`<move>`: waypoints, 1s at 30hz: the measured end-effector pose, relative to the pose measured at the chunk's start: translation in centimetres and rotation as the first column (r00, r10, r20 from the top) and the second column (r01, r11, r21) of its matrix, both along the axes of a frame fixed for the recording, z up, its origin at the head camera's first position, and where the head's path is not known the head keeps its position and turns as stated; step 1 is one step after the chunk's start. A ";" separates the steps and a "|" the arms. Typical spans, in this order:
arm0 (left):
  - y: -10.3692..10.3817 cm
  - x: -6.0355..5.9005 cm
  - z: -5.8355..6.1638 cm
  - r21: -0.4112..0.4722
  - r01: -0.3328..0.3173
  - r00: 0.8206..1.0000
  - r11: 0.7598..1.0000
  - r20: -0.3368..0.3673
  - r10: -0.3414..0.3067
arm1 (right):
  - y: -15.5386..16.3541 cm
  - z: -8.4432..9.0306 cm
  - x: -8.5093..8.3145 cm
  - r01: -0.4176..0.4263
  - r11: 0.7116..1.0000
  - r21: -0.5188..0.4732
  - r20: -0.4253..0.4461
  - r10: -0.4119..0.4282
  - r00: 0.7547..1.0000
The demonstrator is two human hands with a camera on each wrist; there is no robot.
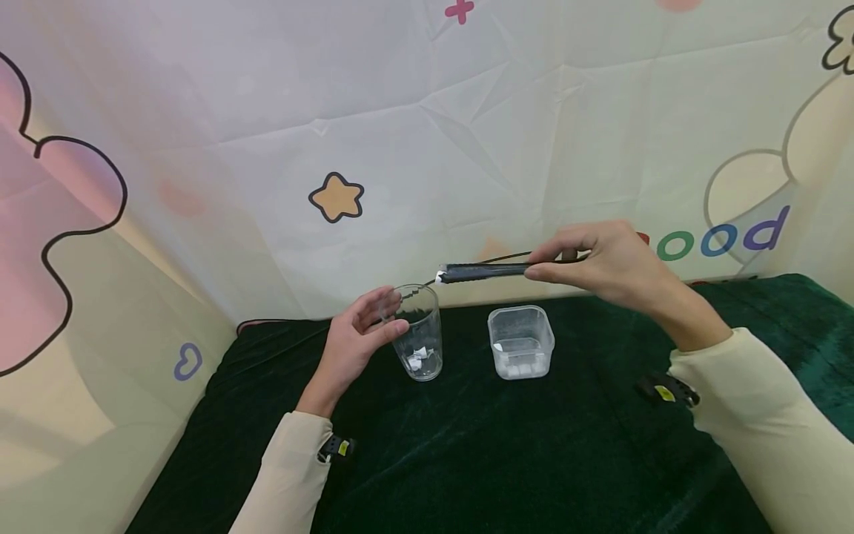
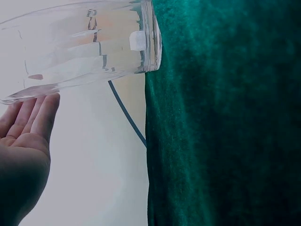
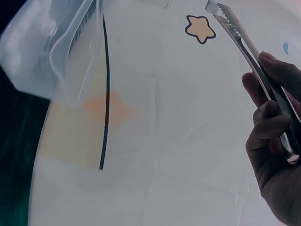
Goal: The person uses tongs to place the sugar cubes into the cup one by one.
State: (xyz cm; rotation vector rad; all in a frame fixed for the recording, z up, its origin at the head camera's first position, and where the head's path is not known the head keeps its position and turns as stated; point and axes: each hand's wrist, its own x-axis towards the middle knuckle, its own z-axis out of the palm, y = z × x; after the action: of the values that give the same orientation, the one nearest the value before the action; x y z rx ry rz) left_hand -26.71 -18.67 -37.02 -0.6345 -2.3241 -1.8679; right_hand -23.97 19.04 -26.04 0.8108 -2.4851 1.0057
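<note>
A clear drinking glass (image 1: 432, 334) stands on the green cloth with several small white pieces (image 1: 419, 359) at its bottom. My left hand (image 1: 360, 330) holds it near the rim, thumb in front and fingers at the far side. In the left wrist view the fingers (image 2: 40, 115) touch the glass's side; the thumb is out of sight. With thumb and fingers, my right hand (image 1: 594, 259) grips metal tongs (image 3: 244, 49). Their closed tips pinch a small white piece (image 1: 439, 277), just above and right of the glass's rim.
Right of the glass, a clear plastic tub (image 1: 521, 341) holds several white pieces. Dark green cloth (image 1: 467, 460) covers the table. Behind it hangs a pale printed backdrop (image 1: 400, 156), close to the table's back edge.
</note>
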 end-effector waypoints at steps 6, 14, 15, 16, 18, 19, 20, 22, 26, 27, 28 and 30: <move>0.0 0.1 0.0 0.000 -0.003 1.000 1.000 -0.001 0.003 | -1.4 -0.4 -0.4 -0.069 0.997 -0.042 -0.007 0.068 0.998; 0.1 0.1 0.1 0.012 -0.002 1.000 1.000 0.009 0.002 | -2.7 -1.6 -1.1 -0.080 0.997 -0.021 -0.006 0.080 0.997; 0.1 0.1 0.1 0.012 -0.002 1.000 1.000 0.009 0.002 | -2.8 -1.8 -1.2 -0.080 0.997 -0.019 -0.002 0.080 0.997; 0.1 0.1 0.1 0.012 -0.001 1.000 1.000 0.008 0.001 | -2.9 -1.9 -1.2 -0.083 0.996 -0.019 -0.001 0.083 0.997; 0.1 0.1 0.1 0.013 0.001 1.000 1.000 0.008 -0.001 | -3.1 -2.1 -1.3 -0.098 0.995 -0.024 0.002 0.098 0.995; 0.1 0.1 0.1 0.014 0.001 1.000 1.000 0.009 -0.002 | -3.2 -2.3 -1.4 -0.107 0.994 -0.026 0.001 0.107 0.994; 0.1 0.1 0.1 0.015 0.002 1.000 1.000 0.009 -0.002 | -3.3 -2.4 -1.5 -0.117 0.993 -0.029 -0.001 0.117 0.993; 0.1 0.1 0.1 0.016 0.002 1.000 1.000 0.011 -0.002 | -3.4 -2.6 -1.6 -0.135 0.990 -0.033 -0.010 0.135 0.991; 0.1 0.1 0.1 0.010 -0.001 1.000 1.000 0.007 0.001 | -3.5 -2.9 -1.7 -0.148 0.989 -0.027 -0.019 0.148 0.989; 0.1 0.1 0.1 0.009 -0.002 1.000 1.000 0.006 0.002 | -3.6 -3.0 -1.8 -0.146 0.989 -0.024 -0.017 0.146 0.989; 0.1 0.1 0.1 0.008 -0.003 1.000 1.000 0.004 0.003 | -3.6 -3.0 -1.8 -0.143 0.989 -0.020 -0.016 0.143 0.990; 0.1 0.1 0.1 0.003 -0.004 1.000 1.000 0.003 0.004 | -3.6 -3.1 -1.8 -0.140 0.990 -0.015 -0.010 0.140 0.990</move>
State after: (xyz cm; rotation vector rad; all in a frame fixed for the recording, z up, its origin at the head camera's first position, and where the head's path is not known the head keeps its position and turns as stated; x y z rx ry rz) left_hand -26.65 -18.58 -36.94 -0.6263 -2.3218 -1.8712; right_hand -25.74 15.43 -29.10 0.9944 -2.4375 1.0635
